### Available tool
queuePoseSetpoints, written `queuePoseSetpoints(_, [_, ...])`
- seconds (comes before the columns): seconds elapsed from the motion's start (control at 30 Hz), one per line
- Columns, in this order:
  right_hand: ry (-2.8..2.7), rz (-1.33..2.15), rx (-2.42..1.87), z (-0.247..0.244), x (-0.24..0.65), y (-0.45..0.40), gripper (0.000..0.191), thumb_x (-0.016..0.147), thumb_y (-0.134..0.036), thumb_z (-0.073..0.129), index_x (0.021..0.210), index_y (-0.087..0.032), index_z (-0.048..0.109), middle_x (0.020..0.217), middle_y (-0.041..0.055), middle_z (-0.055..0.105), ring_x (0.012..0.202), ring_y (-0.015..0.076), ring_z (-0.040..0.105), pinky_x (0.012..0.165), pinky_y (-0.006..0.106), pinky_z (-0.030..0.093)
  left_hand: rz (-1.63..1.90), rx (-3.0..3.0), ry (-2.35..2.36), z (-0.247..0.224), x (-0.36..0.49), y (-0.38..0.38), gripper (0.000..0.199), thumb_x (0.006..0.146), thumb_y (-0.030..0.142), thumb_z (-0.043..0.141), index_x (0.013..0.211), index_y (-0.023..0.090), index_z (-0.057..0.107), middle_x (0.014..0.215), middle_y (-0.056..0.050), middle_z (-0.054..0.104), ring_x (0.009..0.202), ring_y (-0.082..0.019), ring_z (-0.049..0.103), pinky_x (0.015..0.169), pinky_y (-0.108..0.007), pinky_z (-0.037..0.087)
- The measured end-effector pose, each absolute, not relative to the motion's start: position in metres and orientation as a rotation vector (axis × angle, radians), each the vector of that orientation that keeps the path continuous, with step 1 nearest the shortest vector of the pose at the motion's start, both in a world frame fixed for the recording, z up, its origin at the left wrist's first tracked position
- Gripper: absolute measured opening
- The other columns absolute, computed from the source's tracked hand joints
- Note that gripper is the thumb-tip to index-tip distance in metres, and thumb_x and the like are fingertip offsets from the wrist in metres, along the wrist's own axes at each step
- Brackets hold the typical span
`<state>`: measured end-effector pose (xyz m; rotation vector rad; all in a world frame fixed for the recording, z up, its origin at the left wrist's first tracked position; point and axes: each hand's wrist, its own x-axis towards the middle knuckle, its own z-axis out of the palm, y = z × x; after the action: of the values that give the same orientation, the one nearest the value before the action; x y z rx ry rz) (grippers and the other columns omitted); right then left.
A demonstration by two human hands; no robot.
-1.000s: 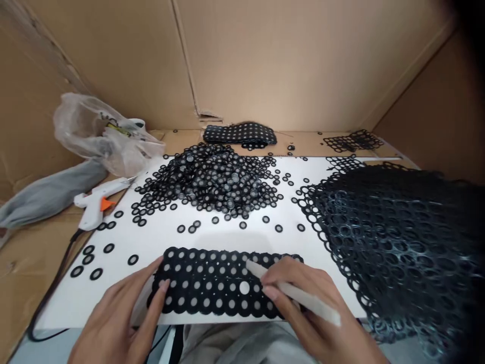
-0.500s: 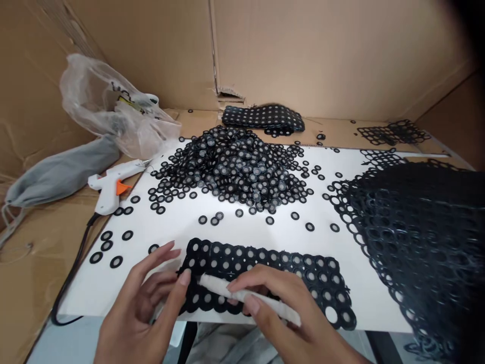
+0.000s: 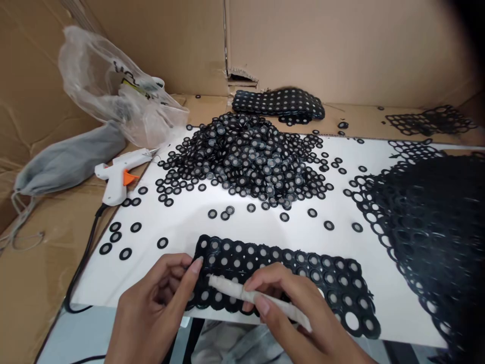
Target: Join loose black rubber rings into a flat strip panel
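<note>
A black sheet of joined rings with grey centres lies along the front of the white board. One ring near its right end shows a brighter white centre. My left hand is closed on the sheet's left edge, thumb on top and the other fingers curled at the side. In my right hand is a slim white stick, held like a pen and seemingly wrapped in tape or paper. Its tip points left, at the sheet's rings just right of my left thumb. My right fingers hide part of the sheet.
A heap of loose black rings covers the middle of the white board. On the left are a glue gun with its cord, a grey pouch and a plastic bag. Large black netting fills the right.
My left fingers, raised and apart before, have curled in onto the sheet's left edge. The stick stays in my right hand. The whole view has shifted, so things appear further right.
</note>
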<state>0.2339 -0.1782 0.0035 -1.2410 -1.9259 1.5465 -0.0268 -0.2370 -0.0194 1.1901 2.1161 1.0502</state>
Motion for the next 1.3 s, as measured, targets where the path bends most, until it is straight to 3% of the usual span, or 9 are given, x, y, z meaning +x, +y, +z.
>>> queuePoseSetpoints(0.27, [-1.921,1.466,-1.194,0.005,0.233,-0.181,0.015,0.117,-0.039,0.063,0.124,-0.044,0.075,0.115,-0.0065,0.085,0.109,0.0196,0.082,0.097,0.028,0.065,1.085,1.252,2.103,-0.025,-0.028,-0.241,0.032,0.101,0.058,0.079,0.100,0.026,0.079,0.086,-0.001,0.081,0.069,-0.015,0.075,0.054,-0.015,0.054])
queuePoseSetpoints(0.87, [-2.126,1.311,-0.955,-0.019,0.232,-0.177,0.019,0.120,-0.029,0.061,0.131,-0.040,0.071,0.120,-0.0095,0.087,0.111,0.0146,0.085,0.099,0.021,0.062,1.166,1.263,2.054,-0.025,-0.027,-0.241,0.023,0.103,0.047,0.079,0.094,0.026,0.078,0.074,0.003,0.074,0.060,-0.012,0.064,0.054,-0.015,0.051])
queuePoseSetpoints(1.03, [-2.134,1.214,-0.840,-0.019,0.226,-0.175,0.021,0.120,-0.022,0.058,0.130,-0.033,0.071,0.123,-0.0038,0.088,0.105,0.0157,0.087,0.088,0.019,0.064,1.138,1.298,2.058,-0.026,-0.028,-0.241,0.024,0.103,0.048,0.079,0.095,0.025,0.077,0.070,0.004,0.069,0.059,-0.012,0.060,0.055,-0.017,0.049])
queuePoseSetpoints(1.3, [-2.190,1.218,-0.792,-0.023,0.221,-0.178,0.023,0.120,-0.020,0.054,0.127,-0.027,0.076,0.116,0.0012,0.089,0.100,0.0177,0.087,0.093,0.024,0.065,1.110,1.256,2.124,-0.025,-0.027,-0.245,0.028,0.101,0.050,0.080,0.094,0.023,0.078,0.071,0.002,0.066,0.061,-0.014,0.056,0.055,-0.022,0.045])
